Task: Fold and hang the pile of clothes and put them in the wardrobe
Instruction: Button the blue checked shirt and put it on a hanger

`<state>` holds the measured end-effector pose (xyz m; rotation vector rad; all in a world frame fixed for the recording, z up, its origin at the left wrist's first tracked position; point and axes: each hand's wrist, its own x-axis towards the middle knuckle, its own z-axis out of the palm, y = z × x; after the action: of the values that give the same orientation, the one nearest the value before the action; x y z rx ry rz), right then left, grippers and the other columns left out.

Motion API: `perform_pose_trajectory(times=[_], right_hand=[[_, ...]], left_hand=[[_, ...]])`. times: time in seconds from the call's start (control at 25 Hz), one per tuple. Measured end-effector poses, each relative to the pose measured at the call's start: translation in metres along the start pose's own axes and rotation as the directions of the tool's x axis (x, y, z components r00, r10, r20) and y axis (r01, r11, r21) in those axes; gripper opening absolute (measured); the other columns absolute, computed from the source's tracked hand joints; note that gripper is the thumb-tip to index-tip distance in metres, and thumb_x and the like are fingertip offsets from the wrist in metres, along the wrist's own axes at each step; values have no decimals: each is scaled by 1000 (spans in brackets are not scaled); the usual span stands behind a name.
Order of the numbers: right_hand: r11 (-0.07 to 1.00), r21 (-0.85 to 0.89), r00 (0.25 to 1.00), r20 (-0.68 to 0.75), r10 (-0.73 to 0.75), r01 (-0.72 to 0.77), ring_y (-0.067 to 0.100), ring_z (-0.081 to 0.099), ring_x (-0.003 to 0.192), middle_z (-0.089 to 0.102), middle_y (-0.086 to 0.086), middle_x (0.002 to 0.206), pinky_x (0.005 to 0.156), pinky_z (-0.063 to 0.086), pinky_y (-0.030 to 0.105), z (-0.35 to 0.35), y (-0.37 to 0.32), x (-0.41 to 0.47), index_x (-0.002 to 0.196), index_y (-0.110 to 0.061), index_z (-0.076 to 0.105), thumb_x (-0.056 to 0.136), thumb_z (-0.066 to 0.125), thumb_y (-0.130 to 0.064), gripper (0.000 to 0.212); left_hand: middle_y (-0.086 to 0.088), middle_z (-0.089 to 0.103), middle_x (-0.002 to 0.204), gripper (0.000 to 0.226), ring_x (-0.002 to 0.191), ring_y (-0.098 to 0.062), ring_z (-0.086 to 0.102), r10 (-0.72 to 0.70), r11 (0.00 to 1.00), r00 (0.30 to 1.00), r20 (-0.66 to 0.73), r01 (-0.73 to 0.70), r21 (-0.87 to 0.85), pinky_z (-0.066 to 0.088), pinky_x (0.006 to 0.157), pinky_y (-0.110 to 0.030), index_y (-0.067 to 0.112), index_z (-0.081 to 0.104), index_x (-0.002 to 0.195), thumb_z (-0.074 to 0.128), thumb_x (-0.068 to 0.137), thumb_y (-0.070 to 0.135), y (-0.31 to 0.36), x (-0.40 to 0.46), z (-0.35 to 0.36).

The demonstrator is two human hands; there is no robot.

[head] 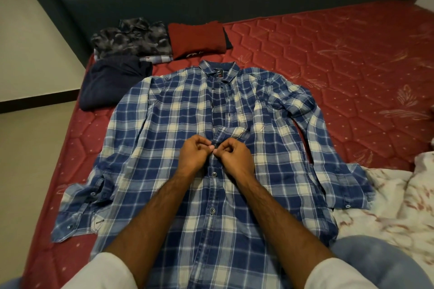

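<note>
Plaid shirt (164,124) flat on bed (328,58); left hand (196,153) and right hand (231,156) fingers pinch placket mid-chest, buttoning. Risk: button slips, placket misaligns, fold skews.

The red quilted mattress (328,58) bears a spread plaid shirt (164,129), folded clothes (162,44) and a floral sheet (387,199).

The hands (215,151) perhaps hide a button; the plaid shirt's (164,124) hem runs off-frame.
</note>
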<state>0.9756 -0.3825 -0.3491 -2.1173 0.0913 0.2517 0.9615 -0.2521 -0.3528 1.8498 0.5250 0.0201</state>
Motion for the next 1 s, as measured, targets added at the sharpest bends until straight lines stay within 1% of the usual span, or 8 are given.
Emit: perform_pose_trajectory(times=[0.12, 0.2, 0.28, 0.4, 0.52, 0.6, 0.88, 1.0], right_hand=[[1000, 13, 994, 108, -28, 27, 14, 67, 65, 71, -3, 73, 70, 62, 43, -10, -1, 6, 83, -24, 66, 93, 65, -25, 10], [998, 47, 989, 145, -37, 31, 15, 65, 59, 71, 3, 73, 64, 61, 42, -19, -4, 12, 87, -19, 64, 98, 60, -21, 11], [995, 43, 991, 94, -93, 89, 17, 65, 64, 70, 3, 77, 68, 61, 43, -27, -10, 20, 88, -20, 62, 98, 60, -19, 10], [989, 75, 987, 87, -132, 126, 16, 68, 74, 70, -2, 79, 76, 61, 46, -31, -11, 28, 87, -22, 64, 92, 69, -18, 8], [983, -121, 978, 173, -119, 141, 8, 68, 75, 70, -9, 77, 74, 60, 37, -21, -3, 21, 83, -26, 66, 86, 78, -33, 14], [959, -236, 983, 123, -133, 159, 7, 67, 74, 70, -12, 77, 73, 60, 37, -12, 1, 16, 84, -27, 66, 88, 74, -34, 12], [947, -271, 985, 29, -170, 171, 8, 64, 70, 67, -12, 75, 70, 59, 37, -7, -2, 6, 85, -29, 64, 90, 64, -31, 5], [940, -288, 983, 62, -173, 183, 8, 64, 70, 66, -10, 76, 66, 57, 34, -13, -1, 8, 83, -27, 60, 88, 72, -30, 13]], left_hand=[[-2, 69, 88, 11, 76, -14, 64, 107, 970, 993, 50, -115, 214, 51, 66, -30, 16, 59, 105, 64, 96, 12, 1, 0, -3], [-3, 70, 90, 11, 80, -18, 66, 98, 951, 988, 116, -127, 282, 56, 71, -36, 17, 60, 104, 61, 96, 10, 2, 6, -6], [-8, 71, 88, 9, 79, -22, 67, 24, 963, 990, 139, -60, 264, 59, 72, -37, 15, 65, 99, 63, 94, 8, 4, 11, -8], [-7, 69, 80, 7, 71, -19, 63, -85, 992, 985, 149, 70, 103, 56, 65, -33, 11, 68, 93, 66, 93, 4, 8, 14, -9], [-4, 68, 81, 10, 68, -13, 62, -87, 996, 983, 160, 83, 27, 52, 63, -25, 11, 66, 94, 68, 92, 1, 9, 12, -11], [-2, 68, 80, 15, 70, -11, 63, -76, 997, 985, 157, 76, 9, 52, 63, -22, 14, 64, 93, 68, 91, 0, 9, 9, -11], [-5, 67, 79, 19, 70, -17, 61, -40, 999, 991, 130, 36, 29, 54, 65, -32, 15, 59, 98, 63, 91, -3, 3, 5, -9], [-7, 70, 85, 17, 75, -21, 68, 65, 966, 989, 136, -96, 240, 58, 74, -42, 22, 56, 100, 65, 90, 10, 2, 4, -9]])
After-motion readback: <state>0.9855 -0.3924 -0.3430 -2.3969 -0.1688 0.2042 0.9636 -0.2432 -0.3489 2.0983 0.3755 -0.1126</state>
